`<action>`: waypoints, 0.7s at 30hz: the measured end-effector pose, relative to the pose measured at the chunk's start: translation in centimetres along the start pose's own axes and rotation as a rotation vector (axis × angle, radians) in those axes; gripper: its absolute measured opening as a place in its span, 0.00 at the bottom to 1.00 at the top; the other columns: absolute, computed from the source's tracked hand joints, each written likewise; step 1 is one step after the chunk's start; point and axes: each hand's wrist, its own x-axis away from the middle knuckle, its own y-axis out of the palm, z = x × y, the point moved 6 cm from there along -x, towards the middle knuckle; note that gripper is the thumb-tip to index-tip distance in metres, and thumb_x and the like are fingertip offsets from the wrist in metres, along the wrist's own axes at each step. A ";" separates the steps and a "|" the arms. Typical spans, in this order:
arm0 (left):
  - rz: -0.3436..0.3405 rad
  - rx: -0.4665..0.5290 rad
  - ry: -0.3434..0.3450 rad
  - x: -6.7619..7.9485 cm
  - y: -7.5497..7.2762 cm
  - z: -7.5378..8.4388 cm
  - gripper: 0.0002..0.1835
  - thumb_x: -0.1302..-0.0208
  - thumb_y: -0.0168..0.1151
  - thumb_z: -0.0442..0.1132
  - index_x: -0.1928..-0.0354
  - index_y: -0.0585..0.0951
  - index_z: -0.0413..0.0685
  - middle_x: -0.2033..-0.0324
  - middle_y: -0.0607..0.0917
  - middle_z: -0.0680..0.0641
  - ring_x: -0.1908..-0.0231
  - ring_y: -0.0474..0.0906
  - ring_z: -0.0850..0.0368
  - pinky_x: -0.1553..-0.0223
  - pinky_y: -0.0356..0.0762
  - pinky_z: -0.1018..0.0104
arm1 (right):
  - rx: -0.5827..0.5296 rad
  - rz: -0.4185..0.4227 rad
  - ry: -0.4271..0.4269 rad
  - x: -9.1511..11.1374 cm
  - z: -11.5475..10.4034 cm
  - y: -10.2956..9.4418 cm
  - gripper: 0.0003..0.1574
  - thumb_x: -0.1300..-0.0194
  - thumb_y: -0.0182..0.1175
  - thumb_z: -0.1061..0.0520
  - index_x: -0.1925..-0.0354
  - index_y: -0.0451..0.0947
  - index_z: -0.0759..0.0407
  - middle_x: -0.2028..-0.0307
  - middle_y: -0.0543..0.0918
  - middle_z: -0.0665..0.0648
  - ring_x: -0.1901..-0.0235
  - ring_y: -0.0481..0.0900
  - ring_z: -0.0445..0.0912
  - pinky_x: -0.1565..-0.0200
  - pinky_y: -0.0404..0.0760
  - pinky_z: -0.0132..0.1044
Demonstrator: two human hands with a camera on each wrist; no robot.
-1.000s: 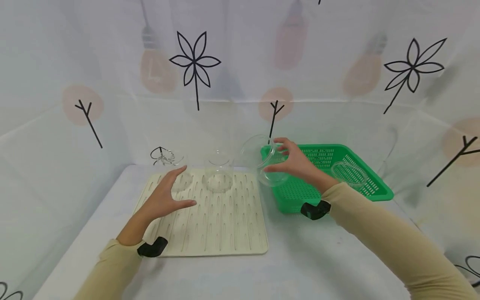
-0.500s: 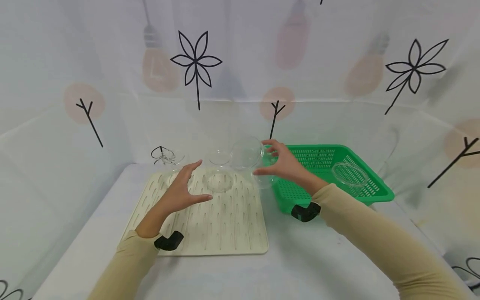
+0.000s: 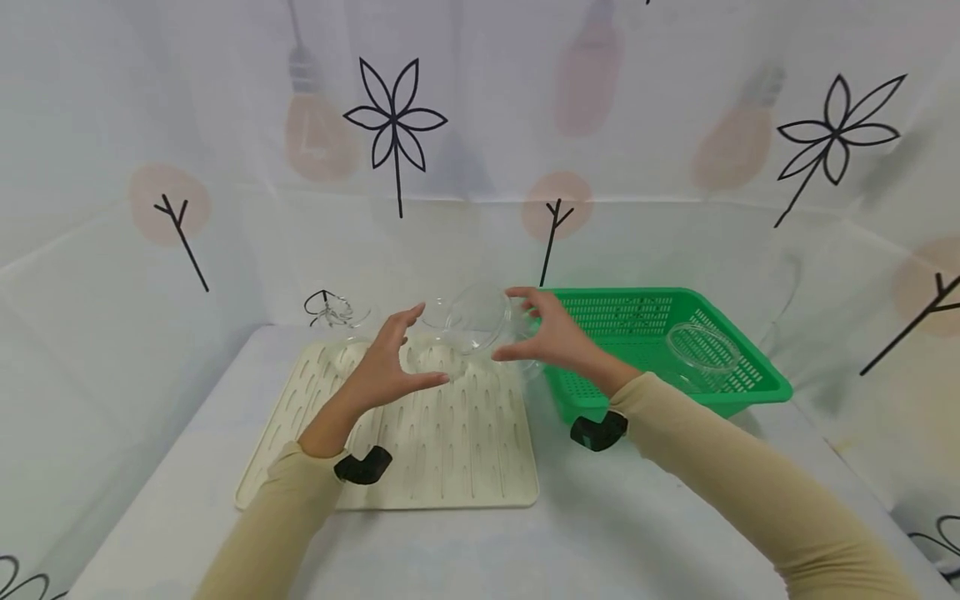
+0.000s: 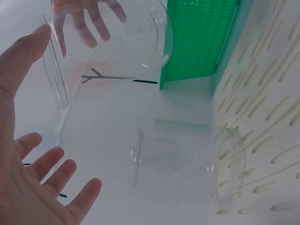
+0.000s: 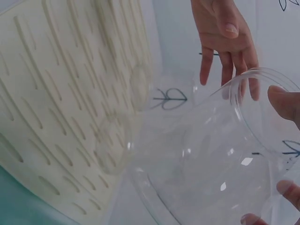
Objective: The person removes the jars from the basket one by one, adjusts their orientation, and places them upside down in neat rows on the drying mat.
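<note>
Care was likely needed, as the clear jar was held up at one o'clock from the middle of the pale mat, pinched by the right hand, and gentle steadying by the spread left hand, at its eight o'clock, was judged safest.

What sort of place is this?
Perhaps a makeshift tabletop work area, judging by the patterned fabric hung behind, the ridged cream mat and the green basket.
</note>
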 end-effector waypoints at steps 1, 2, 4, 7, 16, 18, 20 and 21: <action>-0.004 0.007 0.002 -0.1 0.1 0.1 0.54 0.52 0.73 0.51 0.28 0.50 0.55 0.32 0.56 0.45 0.35 0.56 0.47 0.39 0.61 0.49 | 0.001 0.001 -0.003 0.0 -0.1 0.1 0.56 0.57 0.75 0.47 0.33 0.59 0.48 0.40 0.61 0.62 0.41 0.61 0.57 0.54 0.74 0.54; -0.008 0.011 0.001 -0.3 0.2 0.2 0.54 0.52 0.73 0.51 0.28 0.50 0.56 0.32 0.55 0.46 0.36 0.57 0.47 0.40 0.61 0.49 | 0.006 0.005 -0.007 0.0 -0.2 0.2 0.56 0.57 0.75 0.47 0.33 0.59 0.48 0.40 0.61 0.62 0.42 0.61 0.57 0.54 0.74 0.54; -0.017 0.019 0.002 -0.6 0.4 0.4 0.53 0.52 0.72 0.52 0.28 0.50 0.57 0.33 0.55 0.46 0.36 0.57 0.48 0.40 0.61 0.49 | 0.016 0.008 -0.014 0.0 -0.4 0.5 0.55 0.58 0.76 0.47 0.34 0.61 0.48 0.41 0.62 0.61 0.43 0.61 0.56 0.55 0.74 0.54; -0.024 0.031 0.012 -0.9 0.6 0.7 0.53 0.52 0.72 0.53 0.28 0.50 0.57 0.33 0.55 0.46 0.36 0.57 0.48 0.40 0.62 0.49 | 0.037 0.011 -0.031 0.0 -0.6 0.9 0.55 0.60 0.77 0.47 0.35 0.62 0.50 0.44 0.63 0.61 0.45 0.62 0.56 0.56 0.75 0.54; -0.036 0.041 0.082 -1.2 1.0 1.6 0.54 0.52 0.72 0.50 0.28 0.50 0.53 0.33 0.57 0.45 0.36 0.56 0.48 0.40 0.62 0.50 | 0.123 0.012 -0.097 0.4 -1.5 1.9 0.55 0.63 0.78 0.47 0.36 0.65 0.50 0.48 0.65 0.64 0.49 0.64 0.57 0.57 0.75 0.52; -0.036 0.042 0.100 -1.1 1.1 1.8 0.53 0.53 0.73 0.48 0.28 0.51 0.53 0.34 0.59 0.45 0.37 0.58 0.49 0.41 0.63 0.51 | 0.163 0.010 -0.103 0.6 -1.8 2.0 0.56 0.63 0.78 0.46 0.36 0.65 0.49 0.47 0.64 0.64 0.49 0.64 0.57 0.56 0.73 0.55; -0.036 0.041 0.119 -1.0 1.1 1.9 0.53 0.54 0.74 0.47 0.28 0.52 0.53 0.36 0.60 0.45 0.39 0.60 0.50 0.43 0.65 0.51 | 0.204 0.012 -0.114 0.7 -1.9 2.0 0.56 0.63 0.78 0.45 0.35 0.65 0.48 0.46 0.64 0.64 0.48 0.63 0.57 0.54 0.70 0.57; -0.035 0.035 0.126 -1.0 1.2 2.0 0.53 0.54 0.74 0.47 0.28 0.53 0.53 0.36 0.61 0.46 0.41 0.61 0.50 0.44 0.66 0.51 | 0.220 0.012 -0.118 0.8 -2.0 2.1 0.56 0.63 0.77 0.45 0.35 0.64 0.47 0.46 0.63 0.64 0.47 0.62 0.57 0.54 0.69 0.58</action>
